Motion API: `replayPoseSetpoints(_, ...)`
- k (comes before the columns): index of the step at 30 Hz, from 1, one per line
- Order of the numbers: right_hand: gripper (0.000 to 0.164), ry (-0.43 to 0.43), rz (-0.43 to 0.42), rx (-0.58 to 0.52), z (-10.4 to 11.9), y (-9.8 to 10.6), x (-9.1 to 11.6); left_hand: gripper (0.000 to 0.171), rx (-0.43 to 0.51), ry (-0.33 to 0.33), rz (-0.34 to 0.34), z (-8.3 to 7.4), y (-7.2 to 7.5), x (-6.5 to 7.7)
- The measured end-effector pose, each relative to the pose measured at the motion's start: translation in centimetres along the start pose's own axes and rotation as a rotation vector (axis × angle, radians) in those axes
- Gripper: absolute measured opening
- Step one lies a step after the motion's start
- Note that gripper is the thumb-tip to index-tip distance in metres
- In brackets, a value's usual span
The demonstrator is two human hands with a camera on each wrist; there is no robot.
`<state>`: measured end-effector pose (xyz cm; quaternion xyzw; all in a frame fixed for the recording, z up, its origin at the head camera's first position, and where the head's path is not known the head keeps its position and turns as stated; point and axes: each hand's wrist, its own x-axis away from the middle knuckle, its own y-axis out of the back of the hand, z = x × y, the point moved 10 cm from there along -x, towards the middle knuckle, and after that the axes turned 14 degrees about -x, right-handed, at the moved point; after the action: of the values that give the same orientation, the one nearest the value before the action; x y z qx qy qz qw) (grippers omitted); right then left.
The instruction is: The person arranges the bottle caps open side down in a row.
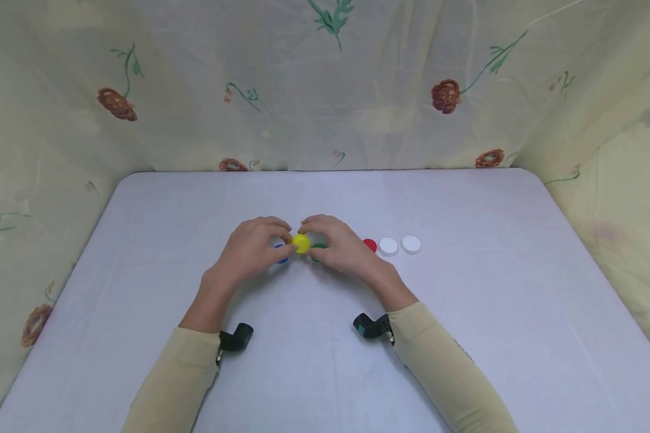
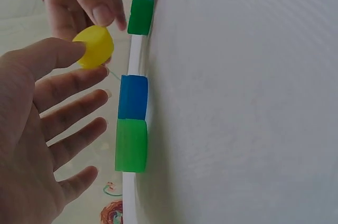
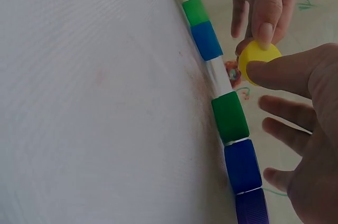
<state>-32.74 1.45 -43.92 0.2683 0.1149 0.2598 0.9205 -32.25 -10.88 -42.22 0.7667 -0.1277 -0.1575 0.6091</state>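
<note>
A yellow bottle cap [image 1: 301,243] is held up between the two hands, above the row of caps on the table. My left hand [image 1: 257,245] pinches it from the left with thumb and index finger, the other fingers spread in the left wrist view. From the right side, my right hand [image 1: 342,243] pinches the same cap, its thumb [image 3: 280,76] across the face. Below, a light green cap [image 2: 131,145] and a blue cap [image 2: 133,97] stand side by side; past a gap come a dark green cap [image 3: 230,117], a dark blue cap [image 3: 243,166] and a purple cap [image 3: 252,206].
To the right of my right hand lie a red cap [image 1: 369,245], a white cap [image 1: 388,246] and another white cap [image 1: 411,244]. All rest on a white-covered table [image 1: 325,373]. Flower-patterned curtain [image 1: 325,120] hangs behind the table's far edge and at both sides.
</note>
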Motion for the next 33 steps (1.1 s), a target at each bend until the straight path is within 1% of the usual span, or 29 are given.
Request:
replayPoseSetpoints(3, 0.036, 0.04, -0.017, 0.072, 0.4, 0.1, 0.0, 0.021, 0.01, 0.006, 0.01, 0.0, -0.1, 0.0)
replayPoseSetpoints(6, 0.039, 0.079, -0.035, 0.109, 0.9, 0.1, 0.0, 0.022, 0.038, 0.019, 0.023, 0.1, -0.1, 0.0)
replayPoseSetpoints(9, 0.039, 0.109, -0.049, 0.126, 1.2, 0.2, 0.0, 0.024, 0.084, 0.043, 0.039, 0.4, -0.1, 0.1)
replayPoseSetpoints(13, 0.034, 0.117, -0.06, 0.139, 1.4, 0.3, 0.1, 0.025, 0.145, 0.081, 0.07, 0.6, -0.2, 0.1)
replayPoseSetpoints(15, 0.033, 0.12, -0.059, 0.144, 1.4, 0.3, 0.1, 0.026, 0.162, 0.096, 0.086, 0.7, -0.2, 0.1)
replayPoseSetpoints(20, 0.031, 0.128, -0.056, 0.139, 1.4, 0.2, 0.1, 0.029, 0.172, 0.118, 0.116, 0.9, -0.5, 0.3)
replayPoseSetpoints(27, 0.029, 0.119, -0.065, 0.123, 1.3, 0.2, 0.2, 0.026, 0.166, 0.105, 0.108, 0.7, -0.3, 0.4)
replayPoseSetpoints(33, 0.029, 0.096, -0.061, 0.124, 0.9, 0.2, 0.3, 0.026, 0.114, 0.061, 0.08, 0.3, -0.1, 0.3)
